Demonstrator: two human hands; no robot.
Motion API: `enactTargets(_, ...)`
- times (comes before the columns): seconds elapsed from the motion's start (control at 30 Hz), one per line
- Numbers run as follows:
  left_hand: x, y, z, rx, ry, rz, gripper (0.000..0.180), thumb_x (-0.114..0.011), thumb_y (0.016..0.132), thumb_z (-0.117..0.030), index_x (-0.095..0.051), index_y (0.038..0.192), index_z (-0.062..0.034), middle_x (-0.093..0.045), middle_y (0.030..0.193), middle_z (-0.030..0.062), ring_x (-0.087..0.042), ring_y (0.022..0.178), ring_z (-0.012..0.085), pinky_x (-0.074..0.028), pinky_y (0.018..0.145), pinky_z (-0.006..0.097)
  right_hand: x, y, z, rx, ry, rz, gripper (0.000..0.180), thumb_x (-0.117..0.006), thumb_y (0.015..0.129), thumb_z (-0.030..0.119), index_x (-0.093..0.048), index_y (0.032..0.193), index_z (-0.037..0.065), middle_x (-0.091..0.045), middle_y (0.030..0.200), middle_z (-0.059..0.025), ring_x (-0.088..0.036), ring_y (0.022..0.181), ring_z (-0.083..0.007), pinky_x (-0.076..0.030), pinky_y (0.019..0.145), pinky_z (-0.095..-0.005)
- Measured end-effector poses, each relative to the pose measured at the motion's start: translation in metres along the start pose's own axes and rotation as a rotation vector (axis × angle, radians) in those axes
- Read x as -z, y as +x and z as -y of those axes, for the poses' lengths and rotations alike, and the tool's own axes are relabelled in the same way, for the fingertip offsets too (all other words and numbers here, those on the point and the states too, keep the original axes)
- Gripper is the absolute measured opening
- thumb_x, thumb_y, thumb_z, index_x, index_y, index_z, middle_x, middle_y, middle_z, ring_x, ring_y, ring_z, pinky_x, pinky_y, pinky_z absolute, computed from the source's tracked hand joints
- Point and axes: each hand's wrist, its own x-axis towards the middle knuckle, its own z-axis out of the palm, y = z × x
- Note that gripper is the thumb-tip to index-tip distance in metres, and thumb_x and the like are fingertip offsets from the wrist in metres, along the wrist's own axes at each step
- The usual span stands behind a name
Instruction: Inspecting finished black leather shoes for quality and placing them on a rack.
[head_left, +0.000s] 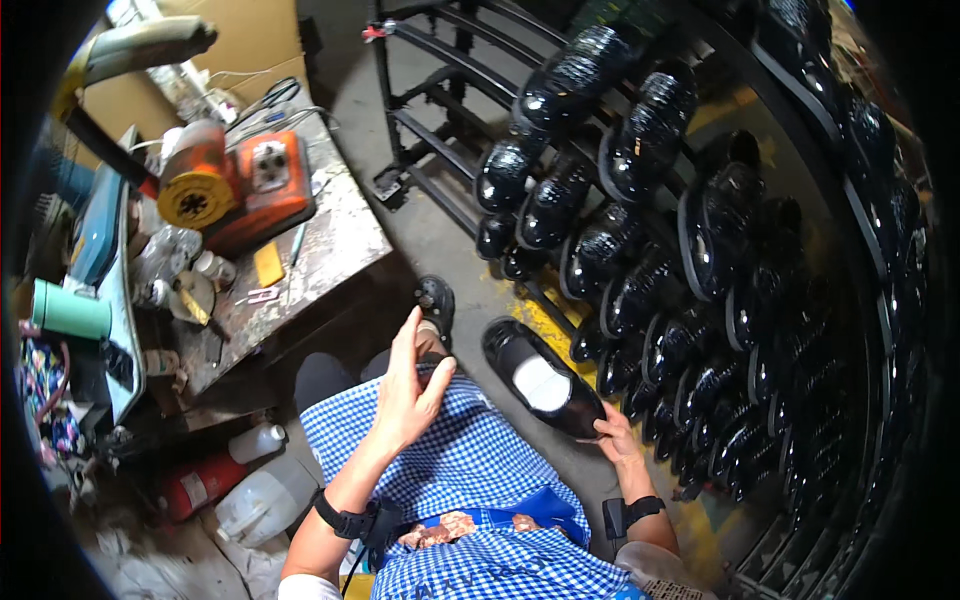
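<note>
In my right hand (618,440) is a shiny black shoe (582,412), gripped at its heel end. Its opening faces up and its toe points away from me and to the left. Something white (541,379), perhaps an insole or a liner, shows inside. My left hand (404,398) is raised over my blue checked apron (470,440), fingers stretched, thumb apart and nothing visible in it. A gap lies between that hand and the shoe.
Black racks (445,60) at the right carry many glossy black shoes (640,140). On the left, a worn workbench (345,230) bears an orange machine (270,170), a yellow block (268,265) and scissors. A green tumbler (70,310) and plastic bottles (262,500) are nearby.
</note>
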Motion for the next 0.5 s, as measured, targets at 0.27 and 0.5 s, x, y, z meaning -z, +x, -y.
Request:
enactTargets(0.27,-0.023,0.006,0.016,-0.174,0.152,-0.106,0.036,-0.058,0.077,-0.001,-0.056,0.113,-0.0003,-0.065,0.092,0.0180,-0.064,0.084,0.0304,-0.050,0.074,0.034,0.040,0.063,-0.065,-0.045,0.436,-0.523,0.046,-0.069,0.078,0.019,-0.050,0.119,0.015,-0.056,0.117,-0.0032,-0.053,0.106,-0.0256,-0.043,0.087,-0.0531)
enactTargets(0.5,-0.029,0.010,0.020,-0.253,0.211,-0.088,0.038,-0.058,0.075,0.002,-0.056,0.113,0.0000,-0.066,0.084,0.0147,-0.065,0.071,0.0256,-0.051,0.063,0.030,-0.002,0.217,-0.055,0.019,0.619,-0.366,0.087,-0.064,0.078,0.048,-0.019,0.141,0.009,-0.026,0.143,-0.0140,-0.028,0.130,-0.0325,-0.035,0.097,-0.0583)
